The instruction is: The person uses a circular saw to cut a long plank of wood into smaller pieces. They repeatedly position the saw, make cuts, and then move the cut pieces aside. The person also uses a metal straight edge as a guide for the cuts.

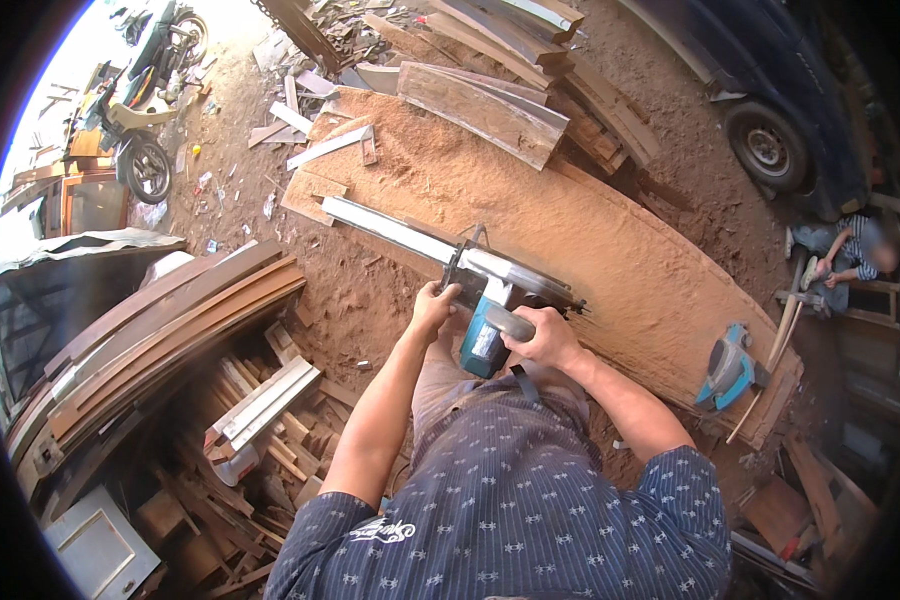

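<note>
My right hand [553, 338] is wrapped around the rear handle of a teal and black circular saw [484, 335]. The saw rests on a long, narrow wooden board [390, 229] with a pale top, lying along the near side of a workbench. Closer to the saw's front, my left hand [433, 308] is closed around the lower end of a dark metal guide bar [452, 268] that crosses the board. The saw's body hides part of the board, and the blade cannot be made out.
Sawdust covers the workbench [610, 270]. A teal planer [730, 370] and thin sticks lie at its right end, with planks [485, 112] along its far edge. Stacked boards [170, 330] stand left. A person [838, 262] sits at far right near a dark vehicle [800, 90].
</note>
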`<state>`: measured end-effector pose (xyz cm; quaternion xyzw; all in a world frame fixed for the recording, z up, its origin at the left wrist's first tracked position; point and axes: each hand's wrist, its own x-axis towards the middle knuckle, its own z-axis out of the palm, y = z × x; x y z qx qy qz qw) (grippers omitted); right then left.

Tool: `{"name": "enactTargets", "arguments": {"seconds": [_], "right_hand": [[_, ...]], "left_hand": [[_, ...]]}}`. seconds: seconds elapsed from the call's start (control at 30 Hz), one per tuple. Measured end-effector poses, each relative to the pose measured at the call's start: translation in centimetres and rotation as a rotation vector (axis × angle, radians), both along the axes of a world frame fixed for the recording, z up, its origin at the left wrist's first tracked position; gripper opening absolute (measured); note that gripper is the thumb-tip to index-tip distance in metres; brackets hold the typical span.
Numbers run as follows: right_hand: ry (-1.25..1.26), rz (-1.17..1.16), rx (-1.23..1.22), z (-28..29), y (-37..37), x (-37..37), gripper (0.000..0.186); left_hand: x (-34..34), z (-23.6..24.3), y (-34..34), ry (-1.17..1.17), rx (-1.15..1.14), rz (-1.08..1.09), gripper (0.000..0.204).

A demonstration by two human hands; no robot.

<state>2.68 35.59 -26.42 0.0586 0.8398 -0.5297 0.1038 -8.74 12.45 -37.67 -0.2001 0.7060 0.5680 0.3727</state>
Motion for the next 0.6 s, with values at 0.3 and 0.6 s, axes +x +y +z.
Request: {"name": "enactTargets", "arguments": {"seconds": [0.3,0.6], "right_hand": [[0.015,-0.019,0.107,-0.9,-2.1,-1.4,0.032],[0.005,-0.017,0.129,-0.5,-4.3,-4.0,0.027]], "left_hand": [[-2.5,0.9,-2.0,-0.016,-0.003,-0.099,0.042],[-5.2,0.9,-4.1,-0.013,-0.063,-0.145,0.041]]}}
